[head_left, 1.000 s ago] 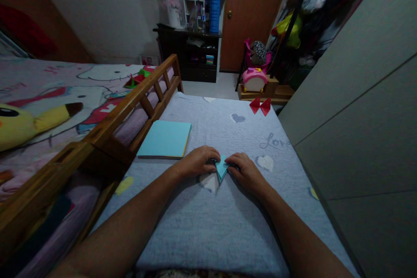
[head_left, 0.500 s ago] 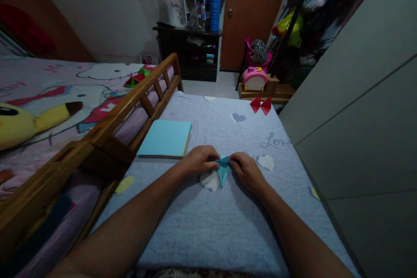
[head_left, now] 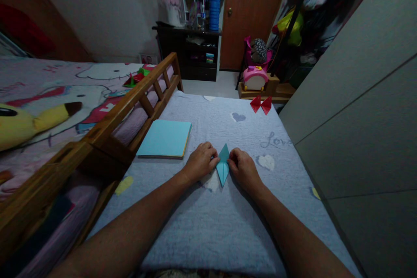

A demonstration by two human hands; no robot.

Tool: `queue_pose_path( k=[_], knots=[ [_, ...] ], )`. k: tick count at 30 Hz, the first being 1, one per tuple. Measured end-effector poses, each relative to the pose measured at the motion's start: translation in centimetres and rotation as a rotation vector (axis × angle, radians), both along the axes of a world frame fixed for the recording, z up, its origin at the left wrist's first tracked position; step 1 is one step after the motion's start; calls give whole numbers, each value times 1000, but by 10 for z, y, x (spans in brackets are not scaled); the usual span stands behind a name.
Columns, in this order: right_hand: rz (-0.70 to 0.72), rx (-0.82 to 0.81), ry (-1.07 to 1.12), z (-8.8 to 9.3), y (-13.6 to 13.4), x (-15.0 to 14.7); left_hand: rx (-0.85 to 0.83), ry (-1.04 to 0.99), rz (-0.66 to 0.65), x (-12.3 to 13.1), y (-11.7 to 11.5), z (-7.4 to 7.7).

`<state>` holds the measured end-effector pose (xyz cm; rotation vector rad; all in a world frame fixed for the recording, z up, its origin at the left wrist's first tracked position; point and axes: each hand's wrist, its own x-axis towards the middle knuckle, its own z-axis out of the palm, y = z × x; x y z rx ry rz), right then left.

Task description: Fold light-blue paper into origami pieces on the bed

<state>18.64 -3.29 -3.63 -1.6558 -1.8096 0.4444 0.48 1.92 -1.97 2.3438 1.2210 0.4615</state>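
A light-blue folded paper (head_left: 223,168) lies on the bed cover in front of me, a long diamond with one point toward me and a darker flap pointing away. My left hand (head_left: 202,161) pinches its left edge, fingers curled. On the opposite edge, my right hand (head_left: 243,167) has thumb and forefinger pressed together at the paper. The fingertips partly hide the diamond's side corners. Left of my hands lies a stack of square paper (head_left: 165,138) with a light-blue sheet on top.
Two red folded paper pieces (head_left: 261,104) sit at the far right of the bed cover (head_left: 211,226). A wooden bed rail (head_left: 130,100) runs along the left, with a yellow plush toy (head_left: 35,121) beyond it. A pale cabinet (head_left: 365,139) borders the right side.
The top flap of the light-blue paper, folded down across before, now stands out as a point away from me. Both hands have shifted slightly and still grip the sides.
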Motion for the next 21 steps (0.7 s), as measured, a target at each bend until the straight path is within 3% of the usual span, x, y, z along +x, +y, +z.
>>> queue_pose_path(
  k=[11, 21],
  knots=[
    [17, 33, -182, -1, -3, -7, 92, 32, 99, 6, -9, -1],
    [-4, 7, -312, 1, -2, -12, 17, 14, -30, -1, 1, -5]
  ],
)
